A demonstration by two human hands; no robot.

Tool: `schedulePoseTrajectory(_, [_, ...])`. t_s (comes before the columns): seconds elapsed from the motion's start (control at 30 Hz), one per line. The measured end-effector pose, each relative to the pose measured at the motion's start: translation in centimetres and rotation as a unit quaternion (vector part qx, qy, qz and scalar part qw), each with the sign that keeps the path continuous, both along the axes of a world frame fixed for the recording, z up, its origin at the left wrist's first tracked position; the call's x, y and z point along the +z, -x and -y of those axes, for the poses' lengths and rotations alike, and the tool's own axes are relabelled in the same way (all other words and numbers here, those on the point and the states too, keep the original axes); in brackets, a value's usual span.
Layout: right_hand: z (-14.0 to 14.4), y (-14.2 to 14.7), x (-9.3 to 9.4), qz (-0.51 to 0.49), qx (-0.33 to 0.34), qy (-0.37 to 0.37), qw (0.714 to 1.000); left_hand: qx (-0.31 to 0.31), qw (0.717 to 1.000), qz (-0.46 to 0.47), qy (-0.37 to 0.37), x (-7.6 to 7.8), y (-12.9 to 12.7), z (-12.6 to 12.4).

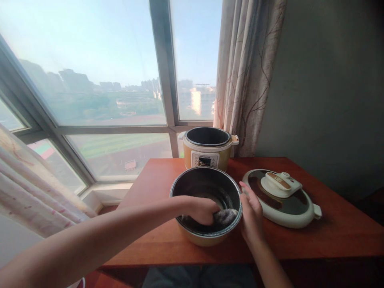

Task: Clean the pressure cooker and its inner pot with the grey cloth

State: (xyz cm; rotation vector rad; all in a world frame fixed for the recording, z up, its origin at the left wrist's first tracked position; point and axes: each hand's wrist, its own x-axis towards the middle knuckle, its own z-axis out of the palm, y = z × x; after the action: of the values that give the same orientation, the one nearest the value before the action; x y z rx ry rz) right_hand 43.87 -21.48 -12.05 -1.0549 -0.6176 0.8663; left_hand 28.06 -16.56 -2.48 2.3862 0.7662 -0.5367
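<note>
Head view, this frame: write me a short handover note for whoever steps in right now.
Left hand: inside the black round inner pot, grip shut on a grey cloth.
Right hand: steadying the pot's right rim.
The pot sits near the front of the reddish wooden table; the yellow cooker body stands open behind it; the white round lid lies to the right.
Done: pot out, lid off.
Left: wiping appears unfinished; pot and lid not yet back.

A reddish wooden table stands against a dull grey-green wall. A large window shows hazy sky and distant buildings, perhaps a sports field below. Patterned curtains hang in the corner. Daylight is soft.
</note>
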Motion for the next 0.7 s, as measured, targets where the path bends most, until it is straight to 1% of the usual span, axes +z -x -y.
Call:
schedulePoseTrajectory(0.03, [0.0,0.1,-0.2,0.005,-0.006,-0.002,1.000,0.051,0.998,0.025,0.024,-0.4,-0.4,0.0])
schedulePoseTrajectory(0.07, [-0.1,0.1,-0.3,0.010,-0.010,-0.003,1.000,0.116,0.990,0.054,0.051,-0.9,-0.8,0.0])
schedulePoseTrajectory(0.1, [-0.1,0.1,-0.4,0.012,-0.011,-0.005,1.000,0.189,0.975,0.089,0.078,-1.4,-1.2,0.0])
schedulePoseTrajectory(0.13, [-0.1,0.1,-0.4,0.014,-0.009,-0.005,1.000,0.267,0.949,0.128,0.105,-1.8,-1.6,-0.1])
schedulePoseTrajectory(0.17, [0.0,0.0,-0.4,0.015,-0.006,-0.005,1.000,0.343,0.914,0.171,0.131,-2.2,-2.1,-0.2])
schedulePoseTrajectory(0.2, [0.0,0.0,-0.4,0.017,-0.003,-0.005,1.000,0.405,0.875,0.217,0.154,-2.4,-2.6,-0.3])
schedulePoseTrajectory(0.23, [0.0,0.0,-0.4,0.020,0.000,-0.006,1.000,0.448,0.837,0.261,0.173,-2.6,-3.0,-0.4])
schedulePoseTrajectory(0.27, [0.0,-0.1,-0.4,0.023,0.002,-0.007,1.000,0.473,0.809,0.296,0.184,-2.7,-3.5,-0.5])
schedulePoseTrajectory(0.3, [0.0,-0.1,-0.5,0.025,0.002,-0.009,1.000,0.481,0.794,0.321,0.187,-2.7,-3.8,-0.6])
schedulePoseTrajectory(0.33, [0.0,-0.1,-0.5,0.026,0.002,-0.010,1.000,0.478,0.792,0.334,0.183,-2.6,-4.1,-0.6])
schedulePoseTrajectory(0.37, [0.0,-0.1,-0.5,0.026,-0.001,-0.009,1.000,0.465,0.802,0.335,0.170,-2.6,-4.3,-0.6])
schedulePoseTrajectory(0.43, [-0.1,0.0,-0.6,0.028,-0.009,-0.003,1.000,0.410,0.847,0.312,0.131,-2.6,-4.3,-0.6])
schedulePoseTrajectory(0.5, [-0.1,0.1,-0.6,0.028,-0.022,-0.005,0.999,0.319,0.906,0.267,0.078,-2.3,-3.8,-0.5])
schedulePoseTrajectory(0.57, [-0.1,0.1,-0.5,0.027,-0.028,-0.014,0.999,0.207,0.957,0.199,0.029,-1.7,-2.8,-0.4])
schedulePoseTrajectory(0.63, [0.0,0.1,-0.3,0.026,-0.027,-0.017,0.999,0.092,0.989,0.119,0.003,-0.8,-1.7,-0.3])
schedulePoseTrajectory(0.7, [0.0,0.1,0.0,0.023,-0.025,-0.014,0.999,0.007,0.998,0.056,-0.002,0.3,-0.5,-0.2])
